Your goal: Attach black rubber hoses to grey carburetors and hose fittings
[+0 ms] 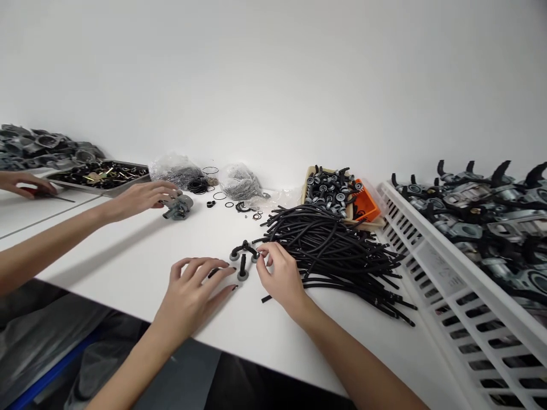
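Observation:
In the middle of the white table, several small black rubber elbow fittings with round grey ends stand close together. My left hand (194, 285) is to the left of the nearest fitting (243, 269), its fingers bent and spread. A black piece shows partly beneath those fingers; most of it is hidden. On the other side, my right hand (280, 276) has thumb and forefinger pinched at the rightmost elbow fitting (252, 252). Just beyond my right hand lies a large heap of black rubber hoses (329, 242).
A co-worker's hand (143, 199) touches a grey metal housing (178, 206); their other hand (28, 183) holds a red-handled screwdriver. A filled fittings box (306, 188), orange bin (366, 200) and white slatted crate (440, 267) of metal parts stand right. O-rings (229, 204) lie behind.

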`<state>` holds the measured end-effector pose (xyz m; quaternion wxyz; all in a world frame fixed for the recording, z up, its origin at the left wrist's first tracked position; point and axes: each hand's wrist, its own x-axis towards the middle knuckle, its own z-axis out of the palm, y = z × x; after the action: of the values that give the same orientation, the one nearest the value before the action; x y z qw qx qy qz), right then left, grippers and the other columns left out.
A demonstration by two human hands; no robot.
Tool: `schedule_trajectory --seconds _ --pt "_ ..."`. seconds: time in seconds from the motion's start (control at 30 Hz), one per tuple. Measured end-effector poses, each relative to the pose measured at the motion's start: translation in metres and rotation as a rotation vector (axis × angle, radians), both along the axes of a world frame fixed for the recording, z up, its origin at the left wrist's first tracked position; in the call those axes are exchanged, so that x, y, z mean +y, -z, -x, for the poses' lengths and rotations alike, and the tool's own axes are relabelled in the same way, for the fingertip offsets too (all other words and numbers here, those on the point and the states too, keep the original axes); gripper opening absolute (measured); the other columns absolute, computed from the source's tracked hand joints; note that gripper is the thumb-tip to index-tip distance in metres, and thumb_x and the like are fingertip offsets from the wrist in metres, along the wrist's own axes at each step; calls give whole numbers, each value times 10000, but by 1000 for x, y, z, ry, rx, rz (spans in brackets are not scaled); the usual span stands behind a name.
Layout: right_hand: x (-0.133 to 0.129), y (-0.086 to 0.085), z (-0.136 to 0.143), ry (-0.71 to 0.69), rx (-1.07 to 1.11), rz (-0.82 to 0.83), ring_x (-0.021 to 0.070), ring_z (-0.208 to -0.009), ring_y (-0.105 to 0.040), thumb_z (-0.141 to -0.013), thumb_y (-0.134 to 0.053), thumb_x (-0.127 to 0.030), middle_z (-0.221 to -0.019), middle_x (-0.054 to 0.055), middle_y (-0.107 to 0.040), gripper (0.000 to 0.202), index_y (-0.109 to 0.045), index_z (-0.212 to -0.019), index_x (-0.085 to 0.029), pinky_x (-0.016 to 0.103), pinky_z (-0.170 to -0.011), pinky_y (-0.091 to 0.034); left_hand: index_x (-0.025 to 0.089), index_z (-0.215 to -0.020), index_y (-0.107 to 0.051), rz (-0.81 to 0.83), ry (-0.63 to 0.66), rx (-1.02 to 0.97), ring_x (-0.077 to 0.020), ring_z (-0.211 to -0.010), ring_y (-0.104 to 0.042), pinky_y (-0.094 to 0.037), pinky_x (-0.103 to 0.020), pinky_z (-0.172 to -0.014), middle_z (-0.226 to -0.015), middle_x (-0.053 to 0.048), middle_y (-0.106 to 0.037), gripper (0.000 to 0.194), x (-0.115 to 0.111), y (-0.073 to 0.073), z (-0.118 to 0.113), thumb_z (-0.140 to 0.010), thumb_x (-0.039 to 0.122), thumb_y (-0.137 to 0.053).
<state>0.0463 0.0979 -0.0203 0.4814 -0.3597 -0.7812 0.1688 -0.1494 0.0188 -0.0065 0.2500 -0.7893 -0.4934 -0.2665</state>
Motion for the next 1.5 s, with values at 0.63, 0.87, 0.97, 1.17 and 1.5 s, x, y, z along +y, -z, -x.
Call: schedule_trajectory --seconds 0.63,0.87,0.97,1.17,1.5 --pt "3 0 -1 0 8 33 166 -699 -601 -843 -452 -118 -851 47 -660 217 -616 -962 -195 277 -728 -491 269 -1023 -667 -23 -5 143 -229 -899 -649 -337 -443 -881 -1039 -36 -733 179 24 5 -15 -891 175 -590" --pt "1 0 -1 0 9 44 169 -702 -602 -850 -455 -121 -846 44 -658 214 -619 -967 -194 280 -733 -490 254 -1016 -655 -25 -4 152 -219 -886 -651 -335 -437 -883 -1026 -39 -734 158 24 6 -15 -899 177 -581" --pt "2 1 -1 1 7 43 168 -707 -607 -851 -458 -122 -852 42 -664 216 -619 -971 -202 279 -734 -494 256 -1017 -662 -15 -10 142 -219 -881 -654 -341 -435 -887 -1000 -38 -734 171 25 7 -15 -894 171 -579" --pt "2 1 -1 -7 1 44 171 -711 -610 -845 -456 -115 -860 46 -668 223 -618 -972 -201 283 -738 -499 243 -1049 -648 16 5 134 -208 -866 -657 -340 -439 -890 -969 -39 -737 181 25 9 -14 -905 169 -566" --pt "3 2 -2 -4 -1 41 165 -688 -607 -846 -461 -113 -852 38 -670 223 -623 -970 -204 279 -735 -499 274 -1185 -603 79 -35 133 -234 -902 -659 -301 -490 -930 -1026 -46 -740 284 21 9 -13 -913 207 -554"
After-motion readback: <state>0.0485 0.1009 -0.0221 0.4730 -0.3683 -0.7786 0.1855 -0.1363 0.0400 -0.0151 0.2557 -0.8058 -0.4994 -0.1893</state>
